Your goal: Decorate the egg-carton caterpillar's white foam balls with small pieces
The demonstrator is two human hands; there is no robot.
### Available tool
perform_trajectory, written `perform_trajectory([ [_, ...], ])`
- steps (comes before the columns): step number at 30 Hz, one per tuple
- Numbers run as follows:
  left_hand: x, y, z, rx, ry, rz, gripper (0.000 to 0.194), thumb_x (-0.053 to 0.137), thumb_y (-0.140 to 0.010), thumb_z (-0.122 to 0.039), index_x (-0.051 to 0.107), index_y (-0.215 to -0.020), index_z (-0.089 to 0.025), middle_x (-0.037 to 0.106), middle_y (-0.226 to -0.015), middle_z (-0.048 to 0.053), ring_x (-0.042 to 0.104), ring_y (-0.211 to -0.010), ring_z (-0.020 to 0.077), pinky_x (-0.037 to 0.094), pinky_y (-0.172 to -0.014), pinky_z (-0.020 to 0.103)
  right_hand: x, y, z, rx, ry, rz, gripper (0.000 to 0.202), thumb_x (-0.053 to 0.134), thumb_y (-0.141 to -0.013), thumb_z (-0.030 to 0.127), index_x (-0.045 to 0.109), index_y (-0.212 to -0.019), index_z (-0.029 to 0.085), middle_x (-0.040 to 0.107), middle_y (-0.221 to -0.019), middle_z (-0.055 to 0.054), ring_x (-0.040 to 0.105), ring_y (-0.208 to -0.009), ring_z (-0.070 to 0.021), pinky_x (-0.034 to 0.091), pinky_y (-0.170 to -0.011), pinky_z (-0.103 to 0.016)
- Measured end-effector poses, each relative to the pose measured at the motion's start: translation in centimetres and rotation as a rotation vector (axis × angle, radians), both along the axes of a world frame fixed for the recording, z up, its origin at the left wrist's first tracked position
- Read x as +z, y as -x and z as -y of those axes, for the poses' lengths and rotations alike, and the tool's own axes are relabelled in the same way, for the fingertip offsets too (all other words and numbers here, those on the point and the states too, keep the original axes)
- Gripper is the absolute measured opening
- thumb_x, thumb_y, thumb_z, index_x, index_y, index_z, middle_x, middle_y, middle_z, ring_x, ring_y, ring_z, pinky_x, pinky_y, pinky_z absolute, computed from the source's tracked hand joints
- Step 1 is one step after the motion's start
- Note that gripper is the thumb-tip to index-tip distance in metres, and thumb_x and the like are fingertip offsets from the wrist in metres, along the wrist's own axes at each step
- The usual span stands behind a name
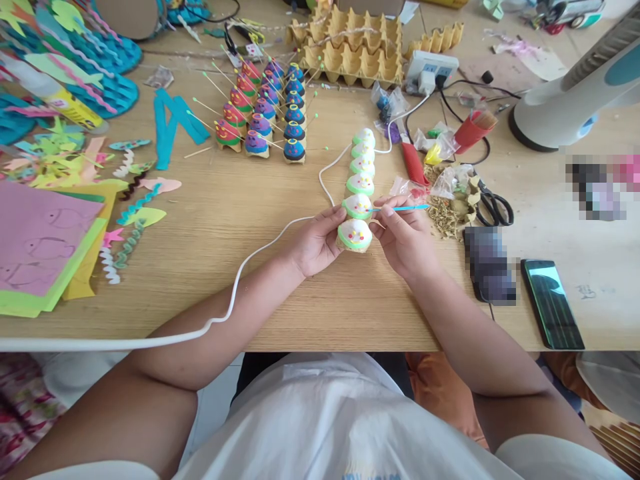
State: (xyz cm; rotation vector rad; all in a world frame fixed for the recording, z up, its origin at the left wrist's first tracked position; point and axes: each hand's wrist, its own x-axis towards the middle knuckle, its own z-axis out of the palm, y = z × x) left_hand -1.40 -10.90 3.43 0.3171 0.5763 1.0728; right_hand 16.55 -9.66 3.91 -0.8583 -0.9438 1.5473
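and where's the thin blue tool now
Right of centre in the head view, the thin blue tool is in the right hand, its tip at the second-nearest white-and-green dome.

The right hand (pixel 411 240) partly covers the blue stick (pixel 414 208) (pixelation masks a dark object (pixel 489 267)).

One left hand (pixel 317 243) and one right hand (pixel 407 243); one thin blue tool (pixel 405 208); six white-and-green domes (pixel 360 183) in one row; three rows of painted domes, one red row (pixel 234 115), one purple row (pixel 261 125) and one blue row (pixel 294 113), with six domes in the blue; three fish drawings (pixel 53 248) on one pink sheet (pixel 75 281); one glue bottle (pixel 67 100); one power strip (pixel 431 64) with two plugs (pixel 427 83); one pair of scissors (pixel 495 205) near the right hand
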Motion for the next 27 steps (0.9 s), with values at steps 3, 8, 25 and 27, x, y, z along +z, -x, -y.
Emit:
perform_trajectory([
  [3,0.08,-0.03,0.01,-0.009,-0.016,0.005,0.028,0.051,-0.11,-0.012,0.078,-0.118,-0.01,0.085,-0.11,0.007,0.079,-0.083,0.0111,0.061,-0.07,0.02,0.05,0.11,0.01,-0.004,0.008,-0.018,0.038,0.099,-0.074,0.046,0.067,-0.086,0.028,0.069,-0.101,0.005,0.064,-0.087,-0.0094,0.057,-0.074,-0.022],
  [8,0.02,-0.02,0.05,-0.01,-0.02,0.009,0.027,0.051,-0.11,-0.012,0.077,-0.118,-0.011,0.085,-0.105,0.005,0.078,-0.082,0.01,0.06,-0.069,0.018,0.22,0.18,0.07,-0.004,0.012,-0.023,0.038,0.099,-0.073,0.046,0.068,-0.085,0.028,0.069,-0.098,0.005,0.063,-0.085,-0.0093,0.057,-0.074,-0.022],
  [25,0.09,0.0,0.18,-0.006,-0.032,0.032,0.03,0.047,-0.111,-0.01,0.077,-0.113,-0.01,0.085,-0.1,0.004,0.078,-0.077,0.0093,0.061,-0.066,0.019,0.27,0.23,0.12,0.001,-0.002,-0.019,0.038,0.098,-0.075,0.046,0.066,-0.086,0.028,0.069,-0.097,0.005,0.063,-0.086,-0.0089,0.056,-0.073,-0.022],
  [27,0.12,0.0,0.19,-0.002,-0.02,0.026,0.026,0.052,-0.109,-0.011,0.078,-0.114,-0.011,0.085,-0.101,0.004,0.078,-0.08,0.0096,0.061,-0.067,0.018,0.33,0.25,0.12,-0.004,-0.009,-0.001,0.038,0.098,-0.075,0.047,0.066,-0.085,0.028,0.068,-0.095,0.005,0.062,-0.085,-0.0095,0.056,-0.073,-0.023],
])
